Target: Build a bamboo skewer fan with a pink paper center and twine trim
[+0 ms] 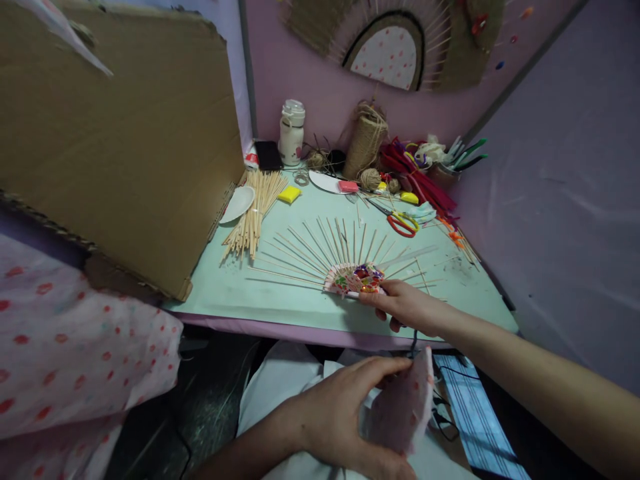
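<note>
Wooden skewers fan out in a half circle from a small flowered paper base, and this skewer fan point(345, 263) lies flat near the front edge of the pale green table point(280, 303). The right hand point(407, 307) reaches in from the right and rests on the fan's lower right corner, its fingers close together and pinching the rim of the flowered base. The left hand point(340, 417) sits lower, over the lap, fingers curled around a pink dotted paper piece point(403, 407), thumb on top and the sheet bent slightly in the grip. The fan looks light and rather fragile: the sticks are thin and stiff, probably only glued at the hub, so lifting by a single stick could snap or loosen it; the base, where everything meets, seems the safest place to hold. The dotted sheet looks soft and easily creased, best held at its edges. Further back lie a bundle of loose skewers point(253, 210), red-handled scissors point(400, 220), a twine spool point(365, 140) and a white bottle point(291, 133). A cardboard sheet point(115, 133) leans at the left.
</note>
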Demonstrator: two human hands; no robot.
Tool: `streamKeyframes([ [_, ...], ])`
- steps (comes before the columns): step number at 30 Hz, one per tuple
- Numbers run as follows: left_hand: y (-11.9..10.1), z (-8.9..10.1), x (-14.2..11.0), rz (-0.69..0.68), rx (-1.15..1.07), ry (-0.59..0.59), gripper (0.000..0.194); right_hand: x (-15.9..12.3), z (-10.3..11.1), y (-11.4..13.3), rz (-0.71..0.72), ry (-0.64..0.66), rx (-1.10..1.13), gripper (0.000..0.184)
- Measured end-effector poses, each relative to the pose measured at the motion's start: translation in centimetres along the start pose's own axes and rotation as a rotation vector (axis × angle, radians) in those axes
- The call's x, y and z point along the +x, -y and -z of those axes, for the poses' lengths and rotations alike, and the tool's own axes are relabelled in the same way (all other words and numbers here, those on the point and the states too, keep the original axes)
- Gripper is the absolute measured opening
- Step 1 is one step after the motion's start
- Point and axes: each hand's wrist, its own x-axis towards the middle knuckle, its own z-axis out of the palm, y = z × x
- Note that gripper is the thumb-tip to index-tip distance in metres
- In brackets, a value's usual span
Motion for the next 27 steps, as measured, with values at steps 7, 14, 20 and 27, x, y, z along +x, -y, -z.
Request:
streamKeyframes([
  [7, 0.04, 0.20, 0.00, -0.006, -0.006, 0.002, 0.097, 0.05, 0.11, 0.07, 0.012, 0.018, -0.047, 0.027],
  [14, 0.12, 0.30, -0.05, -0.013, -0.025, -0.006, 0.096, 0.21, 0.13, -0.11, 0.032, 0.002, -0.068, 0.031],
  [20, 0.28, 0.26, -0.16, -0.013, -0.023, 0.000, 0.098, 0.24, 0.28, 0.02, 0.043, -0.009, -0.080, 0.033],
  [27, 0.18, 0.28, -0.19, -0.003, -0.025, -0.001, 0.096, 0.91, 0.61, -0.34, 0.045, -0.020, -0.092, 0.038],
])
